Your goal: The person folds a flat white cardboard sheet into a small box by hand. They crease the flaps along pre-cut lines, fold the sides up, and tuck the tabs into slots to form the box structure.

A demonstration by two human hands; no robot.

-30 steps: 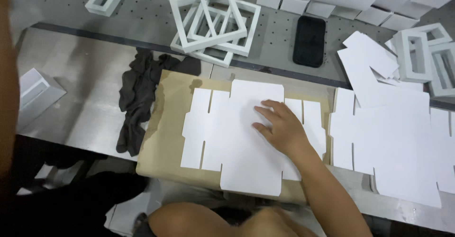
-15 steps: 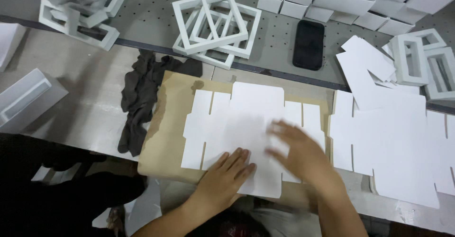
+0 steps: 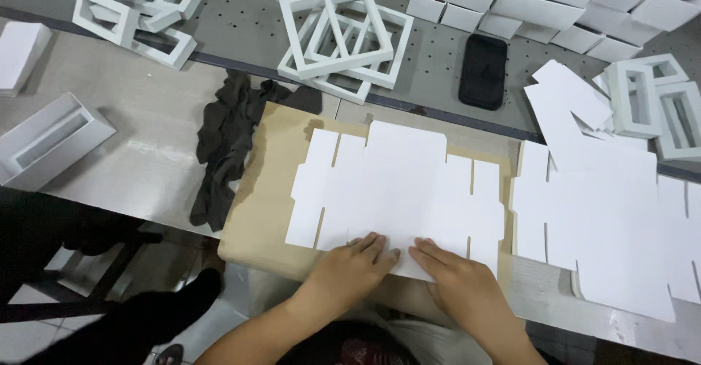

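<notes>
**Pressing a flat white box blank at its near edge**

Pressing down with flattened palms, the left hand (image 3: 349, 269) and the right hand (image 3: 460, 285) lie side by side on the near edge of a die-cut white card blank (image 3: 398, 190). Neither hand grasps anything: the fingers (image 3: 372, 247) are extended, held close together and laid on top of the sheet, with the fingertips of the two hands nearly meeting at the middle of the blank's lower flap. The blank lies flat, its slotted flaps spread to left and right, on a brown cardboard sheet (image 3: 259, 212) that rests on the metal bench (image 3: 139, 153).

Just left of the brown sheet, a dark crumpled cloth (image 3: 226, 139) lies on the bench, partly touching the sheet's upper left corner. To the right, just beside the brown sheet, a stack of further white blanks (image 3: 613, 219) lies spread out, with loose white card pieces (image 3: 569, 102) on its far side.

Beyond the bench edge, on a grey perforated surface (image 3: 241, 14), several open white square frames (image 3: 347, 36) are piled loosely over one another; a second pile of frames (image 3: 139, 7) sits at the upper left. A black phone (image 3: 483, 70) lies face-up to the right of the central frames, near rows of closed white boxes (image 3: 540, 0). More white frames (image 3: 661, 106) stand at the far right. A white rectangular tray (image 3: 47, 140) lies on the bench at the left.
</notes>
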